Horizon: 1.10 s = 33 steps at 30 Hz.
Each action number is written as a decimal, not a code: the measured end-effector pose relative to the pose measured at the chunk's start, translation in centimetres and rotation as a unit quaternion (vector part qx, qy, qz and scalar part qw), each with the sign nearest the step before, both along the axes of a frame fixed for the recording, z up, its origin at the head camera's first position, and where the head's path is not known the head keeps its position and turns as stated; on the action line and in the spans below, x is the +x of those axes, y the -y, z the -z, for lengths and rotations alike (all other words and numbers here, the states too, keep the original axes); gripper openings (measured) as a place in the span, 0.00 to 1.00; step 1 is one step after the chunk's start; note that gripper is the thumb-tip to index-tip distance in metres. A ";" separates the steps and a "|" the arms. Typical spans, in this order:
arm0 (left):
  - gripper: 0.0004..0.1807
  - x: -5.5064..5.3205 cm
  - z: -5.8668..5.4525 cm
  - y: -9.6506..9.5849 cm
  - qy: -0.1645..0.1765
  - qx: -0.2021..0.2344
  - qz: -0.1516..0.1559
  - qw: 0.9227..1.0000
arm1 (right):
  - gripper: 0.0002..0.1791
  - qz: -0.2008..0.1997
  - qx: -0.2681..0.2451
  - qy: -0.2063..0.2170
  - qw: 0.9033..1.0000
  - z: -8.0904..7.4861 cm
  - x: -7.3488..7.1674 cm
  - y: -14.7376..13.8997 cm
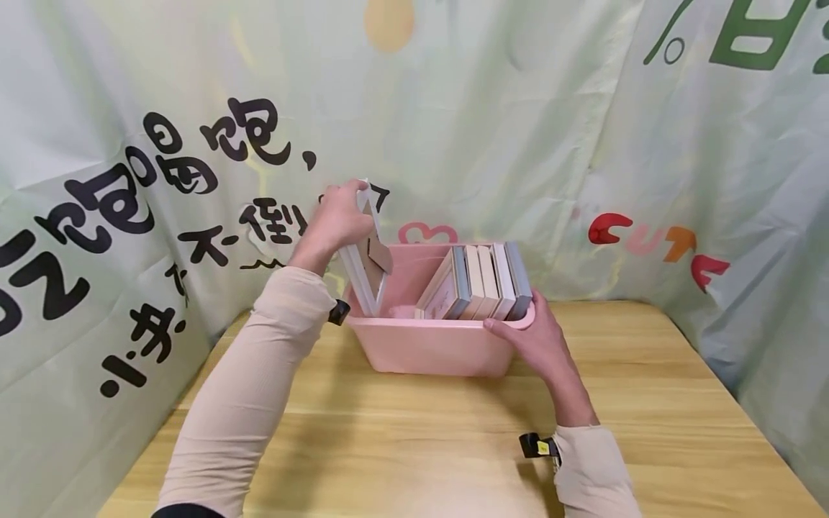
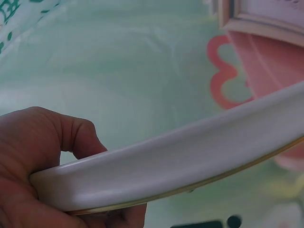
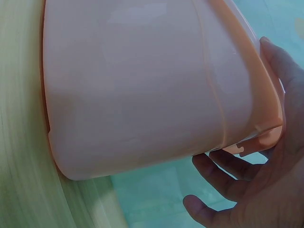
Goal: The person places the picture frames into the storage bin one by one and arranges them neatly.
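Note:
My left hand (image 1: 340, 217) grips a white picture frame (image 1: 370, 262) by its upper end. The frame stands tilted at the left end of a pink plastic bin (image 1: 434, 350), its brown back with a stand flap facing right. In the left wrist view its white edge (image 2: 161, 159) runs out from between thumb and fingers. At the bin's right front corner, my right hand (image 1: 542, 344) holds the rim, thumb over the front and fingers round the end. Several more picture frames (image 1: 479, 284) lean side by side in the bin's right half.
The bin stands on a light wooden table (image 1: 414, 439), close to its back edge. Behind and beside the table hangs a pale green printed cloth (image 1: 518, 144) with dark lettering. Each wrist wears a small black camera (image 1: 536, 446).

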<state>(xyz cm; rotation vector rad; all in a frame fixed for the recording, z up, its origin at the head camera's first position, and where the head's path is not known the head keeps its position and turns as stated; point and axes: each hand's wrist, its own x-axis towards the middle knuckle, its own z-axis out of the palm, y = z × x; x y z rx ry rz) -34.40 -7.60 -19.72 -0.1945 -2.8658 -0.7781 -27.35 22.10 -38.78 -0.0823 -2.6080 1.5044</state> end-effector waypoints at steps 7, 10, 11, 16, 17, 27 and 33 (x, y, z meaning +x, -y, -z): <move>0.38 -1.0 2.7 -1.9 0.022 0.001 0.004 1.000 | 0.63 0.000 0.000 -0.003 1.000 0.2 0.0 0.2; 0.38 -1.3 3.8 -2.5 0.030 -0.006 0.003 1.000 | 0.63 -0.001 -0.001 -0.002 1.000 0.2 -0.1 0.2; 0.38 -1.4 4.0 -2.6 0.035 -0.007 0.001 0.999 | 0.64 -0.001 -0.003 -0.001 1.000 0.2 -0.1 0.2; 0.38 -1.9 5.2 -3.2 0.036 0.004 -0.004 0.999 | 0.64 0.001 0.001 0.002 1.000 0.2 -0.2 0.0; 0.38 -2.0 5.4 -3.4 0.035 0.007 -0.004 0.999 | 0.64 0.002 0.003 0.003 1.000 0.2 -0.3 -0.1; 0.35 -2.5 7.5 -4.7 0.040 -0.009 -0.014 0.999 | 0.64 0.005 0.011 0.011 1.000 0.0 -0.3 -0.3; 0.32 -2.8 9.2 -5.3 0.020 -0.043 -0.010 0.999 | 0.64 0.006 0.010 0.012 1.000 -0.2 -0.3 -0.2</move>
